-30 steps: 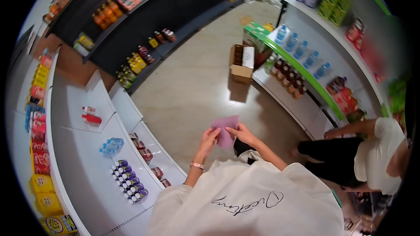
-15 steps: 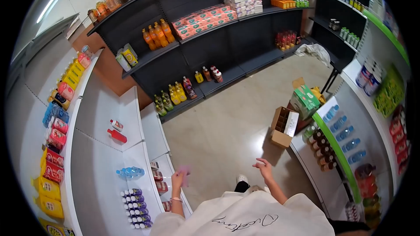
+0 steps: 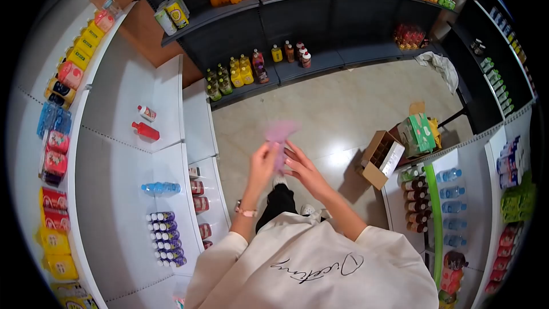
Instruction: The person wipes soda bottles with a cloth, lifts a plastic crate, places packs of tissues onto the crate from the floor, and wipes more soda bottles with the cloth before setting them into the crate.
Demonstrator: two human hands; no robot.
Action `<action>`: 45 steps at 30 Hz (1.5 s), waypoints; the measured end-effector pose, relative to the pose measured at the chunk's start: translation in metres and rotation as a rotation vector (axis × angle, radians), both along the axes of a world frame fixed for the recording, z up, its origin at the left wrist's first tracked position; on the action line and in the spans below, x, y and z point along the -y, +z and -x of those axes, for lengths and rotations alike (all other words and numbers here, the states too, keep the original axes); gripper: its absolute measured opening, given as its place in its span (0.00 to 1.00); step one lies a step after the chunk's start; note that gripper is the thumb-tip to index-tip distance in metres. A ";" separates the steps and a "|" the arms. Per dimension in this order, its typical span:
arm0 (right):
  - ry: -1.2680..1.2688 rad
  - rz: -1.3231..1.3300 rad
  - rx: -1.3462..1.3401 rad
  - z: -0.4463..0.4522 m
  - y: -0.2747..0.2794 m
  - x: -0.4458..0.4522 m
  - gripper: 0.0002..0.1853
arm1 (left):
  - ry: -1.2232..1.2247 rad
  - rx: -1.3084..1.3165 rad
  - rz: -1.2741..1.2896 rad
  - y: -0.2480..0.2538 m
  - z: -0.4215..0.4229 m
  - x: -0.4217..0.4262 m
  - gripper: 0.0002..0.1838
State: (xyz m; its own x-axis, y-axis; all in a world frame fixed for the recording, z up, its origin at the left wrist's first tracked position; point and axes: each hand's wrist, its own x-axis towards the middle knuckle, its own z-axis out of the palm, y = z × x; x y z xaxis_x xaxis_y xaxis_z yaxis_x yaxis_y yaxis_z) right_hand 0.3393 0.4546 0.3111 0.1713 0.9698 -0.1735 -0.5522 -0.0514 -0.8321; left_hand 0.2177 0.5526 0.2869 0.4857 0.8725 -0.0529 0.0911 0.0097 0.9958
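A pink cloth [image 3: 280, 131], blurred by motion, hangs between my two hands above the floor. My left hand [image 3: 263, 164] is closed on its left side, with the fingers pinched near its lower part. My right hand [image 3: 304, 170] is beside the cloth's right edge, fingers partly stretched and apart; its fingertips come close to the cloth or touch it. My shoes and dark trousers show below the hands.
White shelves [image 3: 128, 194] with bottles stand on the left. Dark shelves [image 3: 320, 68] with drinks and tissue packs run across the back. An open cardboard box [image 3: 374, 176] and a green box [image 3: 420, 133] lie right, beside shelves of bottles with a green edge [image 3: 434, 223].
My hands have come back together around the cloth after being apart. The view has turned right, and the other person seen earlier is out of view.
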 end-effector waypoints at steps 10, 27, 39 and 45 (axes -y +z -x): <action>-0.083 0.161 -0.458 -0.083 -0.031 -0.189 0.17 | -0.328 -0.120 -0.123 0.029 -0.044 -0.151 0.16; -0.191 0.269 -0.011 -0.147 -0.029 -0.396 0.12 | -0.022 -0.171 -0.605 0.024 -0.115 -0.389 0.11; -0.196 0.228 0.220 -0.199 -0.030 -0.552 0.15 | 0.052 -0.187 -0.627 0.012 -0.203 -0.538 0.07; -0.094 0.113 0.332 -0.248 -0.045 -0.640 0.17 | 0.002 -0.214 -0.655 0.024 -0.244 -0.627 0.07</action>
State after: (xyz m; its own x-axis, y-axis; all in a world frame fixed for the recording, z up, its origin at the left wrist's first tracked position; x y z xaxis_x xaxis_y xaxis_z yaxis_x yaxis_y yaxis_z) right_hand 0.5873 1.0947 0.2658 0.3235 0.9251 -0.1988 -0.2598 -0.1152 -0.9588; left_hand 0.4619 1.1793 0.3105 0.5218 0.7582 0.3911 0.2867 -0.5876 0.7567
